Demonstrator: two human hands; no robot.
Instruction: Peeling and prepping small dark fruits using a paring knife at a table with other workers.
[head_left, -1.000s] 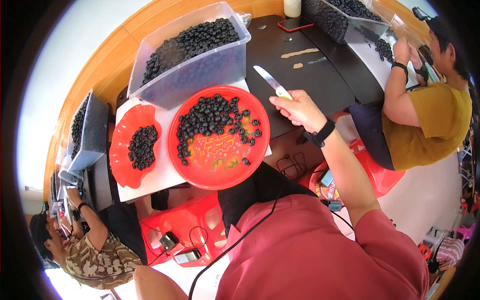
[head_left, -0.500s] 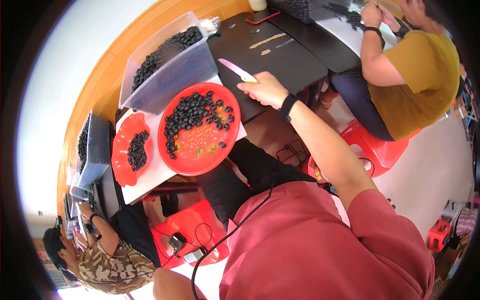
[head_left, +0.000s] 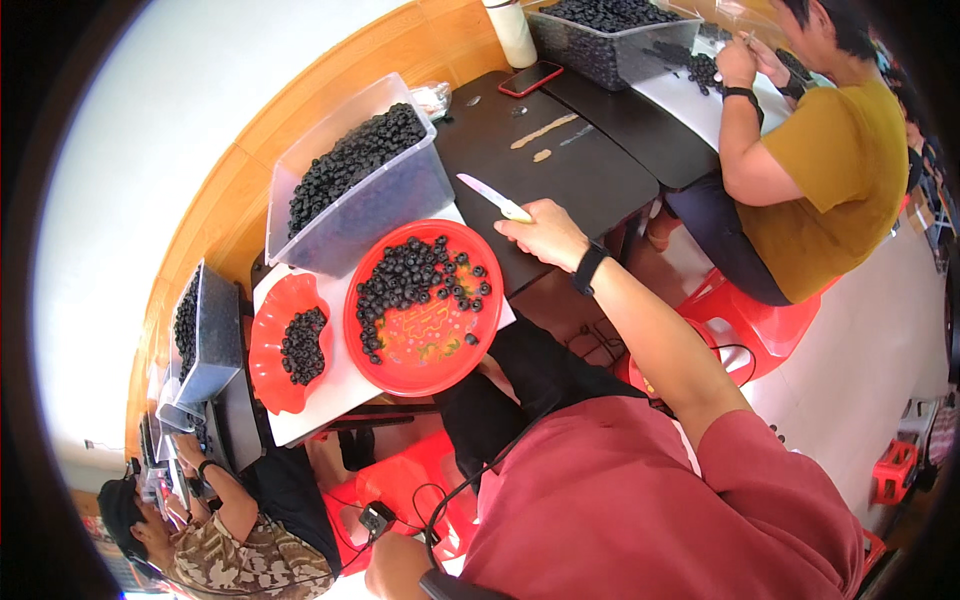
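The small knife [head_left: 495,198], white-bladed with a pale yellowish handle, sits in the right hand [head_left: 548,232], whose grip is wrapped around the handle so that the blade sticks out up and to the left over the dark worktop [head_left: 590,175]. A black wristband [head_left: 588,268] circles that wrist, and the bare forearm runs back down to a dark red sleeve [head_left: 740,460]. The left hand does not show, so its grip cannot be told.

Just left of the knife hand lies a round red tray [head_left: 425,345] with dark round fruit [head_left: 405,280] heaped in its upper half and a few loose pieces towards the right; its lower half shows bare. The tray rests on a white worktop [head_left: 345,385], its right rim reaching past the white edge. Further left on the same white surface stands a smaller scalloped red dish [head_left: 265,375] holding a small pile of the same fruit. Behind the tray, touching or nearly touching its upper rim, is a clear plastic tub [head_left: 400,195] filled with the dark fruit.

On the dark worktop beyond the blade lie two pale strips and, well apart, a phone [head_left: 531,78]. At the upper right another person in a mustard shirt [head_left: 835,170] sits on a red stool [head_left: 755,335], hands at another tub. At the lower left a third person in a patterned top [head_left: 240,560] is seated.
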